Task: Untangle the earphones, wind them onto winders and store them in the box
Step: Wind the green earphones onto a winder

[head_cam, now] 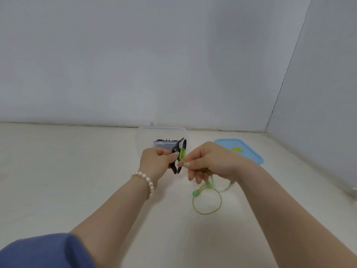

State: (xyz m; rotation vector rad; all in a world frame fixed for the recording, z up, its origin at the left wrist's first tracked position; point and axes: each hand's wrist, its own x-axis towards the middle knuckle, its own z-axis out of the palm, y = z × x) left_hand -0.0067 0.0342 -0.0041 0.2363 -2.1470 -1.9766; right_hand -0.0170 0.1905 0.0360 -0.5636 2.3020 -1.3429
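Our left hand (154,161) curls its fingers around a black winder (178,155), gripping it upright just off our fingertips. Green earphone cable (207,202) wraps its middle in several turns. Our right hand (208,161) pinches that cable between thumb and forefinger right beside the winder; the rest hangs below our fingers in a loop. Beyond our knuckles stands the clear box (141,136), its blue lid (249,151) right of it.
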